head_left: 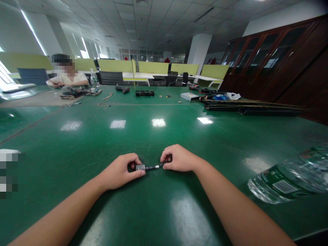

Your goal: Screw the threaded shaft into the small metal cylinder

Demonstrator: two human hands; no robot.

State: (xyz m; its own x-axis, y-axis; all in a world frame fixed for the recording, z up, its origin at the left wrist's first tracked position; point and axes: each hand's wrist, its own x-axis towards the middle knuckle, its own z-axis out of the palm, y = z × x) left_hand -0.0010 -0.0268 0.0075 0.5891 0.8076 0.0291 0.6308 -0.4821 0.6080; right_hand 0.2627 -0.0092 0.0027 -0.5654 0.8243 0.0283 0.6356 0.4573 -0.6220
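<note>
Between the thumb and fingers of my left hand [119, 172] is a short silver metal cylinder [140, 167], lying low over the green table [143, 133]. A thin dark shaft [151, 168] with a bright tip sticks out of the cylinder to the right. My right hand [181, 159] pinches a small black coiled piece, like a spring [162, 164], at that tip. Its far end is hidden by my fingers. Whether the coil sits around the tip or only meets it, I cannot tell.
Clear plastic bottles [284, 181] lie at the right. Dark long strips [246, 107] and a silver box [189, 96] are at the back right. A power drill [122, 89] and a black tray-like part [145, 93] lie farther back. Another person [74, 78] sits at the far left.
</note>
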